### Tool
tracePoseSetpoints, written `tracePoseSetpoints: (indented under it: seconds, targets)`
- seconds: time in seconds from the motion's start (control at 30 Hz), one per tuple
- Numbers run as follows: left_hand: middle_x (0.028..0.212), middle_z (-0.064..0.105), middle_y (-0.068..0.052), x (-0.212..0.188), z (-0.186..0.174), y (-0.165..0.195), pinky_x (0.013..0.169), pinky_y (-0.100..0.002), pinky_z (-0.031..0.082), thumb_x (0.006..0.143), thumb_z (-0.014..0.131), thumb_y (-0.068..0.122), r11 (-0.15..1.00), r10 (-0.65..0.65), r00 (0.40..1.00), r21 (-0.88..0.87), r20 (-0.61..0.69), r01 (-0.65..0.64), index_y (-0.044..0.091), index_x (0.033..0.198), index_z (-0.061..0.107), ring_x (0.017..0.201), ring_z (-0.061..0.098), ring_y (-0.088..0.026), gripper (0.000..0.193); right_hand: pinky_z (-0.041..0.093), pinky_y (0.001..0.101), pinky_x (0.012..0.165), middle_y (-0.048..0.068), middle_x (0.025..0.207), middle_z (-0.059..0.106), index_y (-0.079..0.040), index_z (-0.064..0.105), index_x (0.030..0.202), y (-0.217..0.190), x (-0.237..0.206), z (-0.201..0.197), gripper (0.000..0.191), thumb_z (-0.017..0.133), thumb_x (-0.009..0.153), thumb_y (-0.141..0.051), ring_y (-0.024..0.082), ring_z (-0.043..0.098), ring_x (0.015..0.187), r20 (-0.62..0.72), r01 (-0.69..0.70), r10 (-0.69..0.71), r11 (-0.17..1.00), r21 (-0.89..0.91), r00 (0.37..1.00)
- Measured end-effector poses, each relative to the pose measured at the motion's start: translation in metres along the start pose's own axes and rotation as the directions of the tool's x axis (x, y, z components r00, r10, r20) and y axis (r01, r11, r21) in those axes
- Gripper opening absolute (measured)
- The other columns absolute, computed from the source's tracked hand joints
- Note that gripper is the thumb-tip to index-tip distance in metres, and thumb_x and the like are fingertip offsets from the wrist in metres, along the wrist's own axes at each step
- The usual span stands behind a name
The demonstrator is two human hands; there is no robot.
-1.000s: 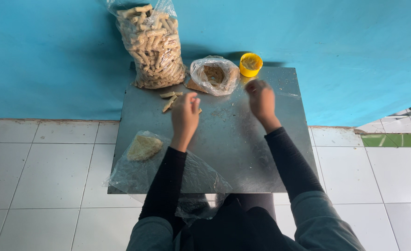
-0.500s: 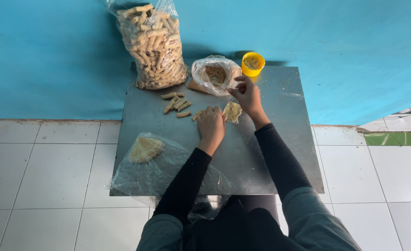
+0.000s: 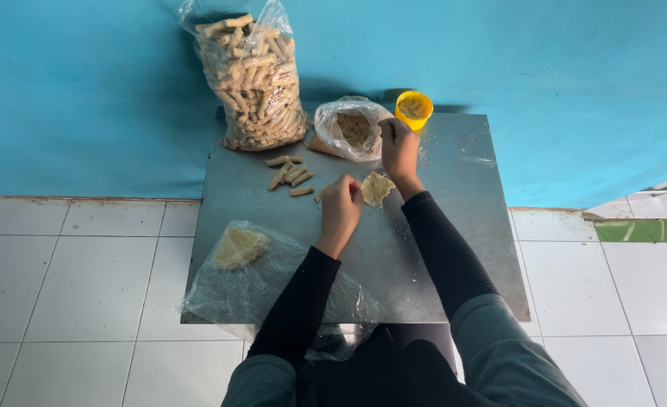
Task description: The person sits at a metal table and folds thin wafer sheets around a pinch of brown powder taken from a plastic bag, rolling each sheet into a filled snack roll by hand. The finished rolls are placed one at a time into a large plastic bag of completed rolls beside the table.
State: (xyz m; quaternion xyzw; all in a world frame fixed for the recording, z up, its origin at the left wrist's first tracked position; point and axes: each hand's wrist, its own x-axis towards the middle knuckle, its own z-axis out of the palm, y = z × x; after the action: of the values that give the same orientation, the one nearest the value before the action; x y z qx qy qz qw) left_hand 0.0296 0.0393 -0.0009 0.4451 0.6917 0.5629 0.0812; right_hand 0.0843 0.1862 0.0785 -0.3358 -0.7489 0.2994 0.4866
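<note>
Wrapper (image 3: 376,188) flat on table (image 3: 454,249), mid-top, touching left hand (image 3: 341,207); fingers curled at its edge, grip unclear. Right hand (image 3: 397,147) closed at filling bag (image 3: 348,130) rim, contents not visible. Yellow cup (image 3: 413,110) just beside. Tall clear bag of rolls (image 3: 254,79) against blue wall. Clear wrapper bag (image 3: 250,275) at front-left, partly hidden by sleeve.

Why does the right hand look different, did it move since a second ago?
Yes. The right hand went down toward the wrapper, then back up beside the yellow cup.
</note>
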Motion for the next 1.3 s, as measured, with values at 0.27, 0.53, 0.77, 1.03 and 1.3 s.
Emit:
tracePoseSetpoints:
  seconds: [0.27, 0.53, 0.77, 1.03, 1.3]
  targets:
    - [0.087, 0.072, -0.009, 0.001, -0.001, -0.003, 0.069, -0.033, 0.057, 0.086, 0.075, 0.004, 0.997, -0.071, 0.997, -0.032, 0.032, 0.072, 0.0, 0.095, 0.064, 0.074, 0.072, -0.02, 0.015, 0.043, 0.0228, 0.054, 0.0, 0.075, 0.062, 0.002, 0.073, 0.099, 0.015, -0.001, 0.002, 0.023, 0.06, 0.104, -0.017, 0.006, 0.054, 0.061, 0.117, -0.432, 0.428, 0.781, 0.451, 0.896]
    - [0.084, 0.073, -0.009, 0.003, -0.003, -0.009, 0.068, -0.032, 0.058, 0.084, 0.076, 0.004, 0.993, -0.085, 0.996, -0.077, 0.011, 0.085, 0.0, 0.093, 0.065, 0.071, 0.073, -0.019, 0.015, 0.044, 0.0239, 0.056, 0.003, 0.078, 0.06, 0.004, 0.068, 0.103, 0.034, -0.011, -0.04, 0.021, 0.058, 0.104, -0.014, 0.01, 0.053, 0.061, 0.295, -0.509, 0.436, 0.537, 0.673, 0.85]
    - [0.081, 0.073, -0.009, 0.004, -0.006, -0.008, 0.066, -0.031, 0.057, 0.083, 0.079, 0.007, 0.99, -0.097, 0.995, -0.097, 0.009, 0.097, 0.0, 0.092, 0.065, 0.071, 0.073, -0.019, 0.018, 0.044, 0.0219, 0.056, 0.002, 0.08, 0.062, 0.003, 0.07, 0.105, 0.055, -0.068, -0.075, 0.023, 0.056, 0.105, -0.016, 0.008, 0.055, 0.064, 0.379, -0.612, 0.482, 0.655, 0.442, 0.79]
    - [0.081, 0.075, -0.008, 0.005, -0.008, -0.009, 0.068, -0.03, 0.058, 0.082, 0.077, 0.006, 0.982, -0.145, 0.989, -0.116, 0.021, 0.147, 0.0, 0.095, 0.067, 0.071, 0.073, -0.017, 0.017, 0.05, 0.0213, 0.071, 0.001, 0.088, 0.066, 0.0, 0.072, 0.113, 0.069, -0.108, -0.078, 0.02, 0.059, 0.107, -0.015, 0.006, 0.057, 0.076, 0.364, -0.402, 0.274, 0.848, 0.345, 0.89]
    - [0.085, 0.075, -0.008, 0.005, -0.008, -0.009, 0.069, -0.03, 0.059, 0.084, 0.078, 0.008, 0.981, -0.145, 0.989, -0.123, 0.039, 0.149, 0.0, 0.095, 0.067, 0.075, 0.075, -0.017, 0.017, 0.054, 0.0239, 0.079, 0.003, 0.1, 0.066, -0.001, 0.074, 0.113, 0.061, -0.11, -0.104, 0.017, 0.062, 0.104, -0.009, 0.008, 0.06, 0.084, 0.433, -0.175, 0.043, 0.947, 0.271, 0.9]
